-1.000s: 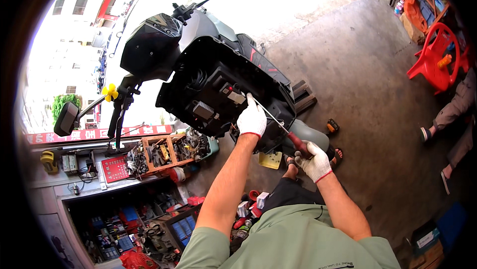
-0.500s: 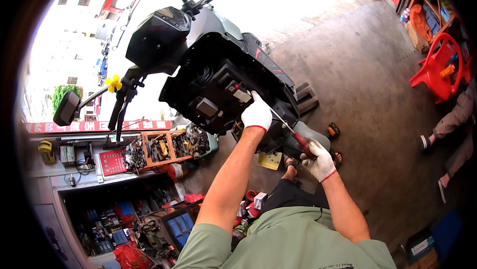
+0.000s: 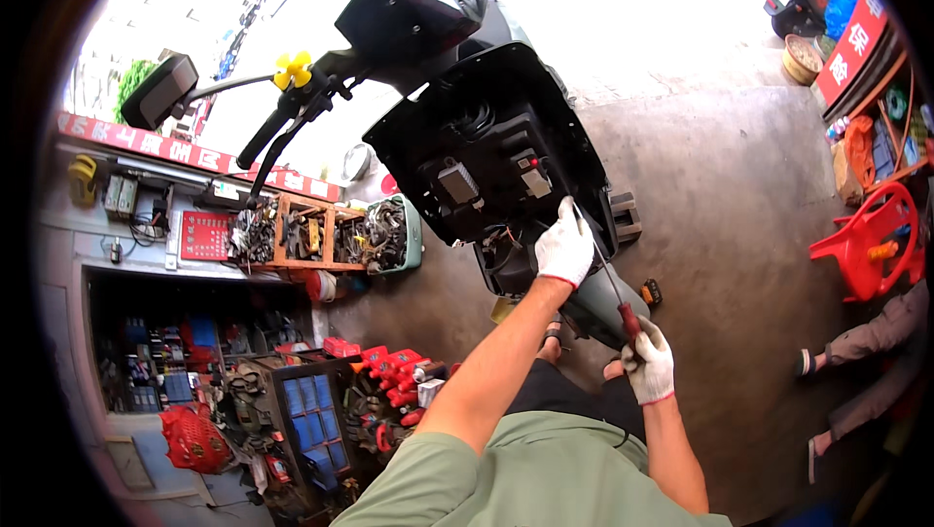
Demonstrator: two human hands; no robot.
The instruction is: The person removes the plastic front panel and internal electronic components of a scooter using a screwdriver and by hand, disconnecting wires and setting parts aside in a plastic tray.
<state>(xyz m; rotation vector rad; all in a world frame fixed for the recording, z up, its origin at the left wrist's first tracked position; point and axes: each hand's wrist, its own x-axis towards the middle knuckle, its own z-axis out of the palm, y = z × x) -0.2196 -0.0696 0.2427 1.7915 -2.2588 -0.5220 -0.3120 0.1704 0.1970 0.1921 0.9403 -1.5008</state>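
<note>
My right hand (image 3: 649, 368), in a white work glove, is closed round the red handle of a screwdriver (image 3: 630, 319). The long thin shaft runs up and left to my gloved left hand (image 3: 565, 247), whose fingers are closed at its tip. Whether they also pinch something small is too fine to see. Both hands are at the lower right edge of the opened front of an electric scooter (image 3: 418, 31). Inside its black cavity sit a finned grey box (image 3: 457, 182) and a small part with a pale label (image 3: 535, 183). Loose wires show below them.
At left, a wooden tray of tools (image 3: 313, 235) stands on a bench above shelves. A blue-drawered cabinet (image 3: 313, 415) and red bottles (image 3: 394, 368) are near my left side. To the right are a red plastic chair (image 3: 876, 245), another person's legs (image 3: 866, 342) and a battery pack (image 3: 651, 291) on the floor.
The view has shifted, so the scooter sits further right. My left hand has moved down along the cavity toward its lower right edge. The screwdriver stands steeper, still in my right hand.
</note>
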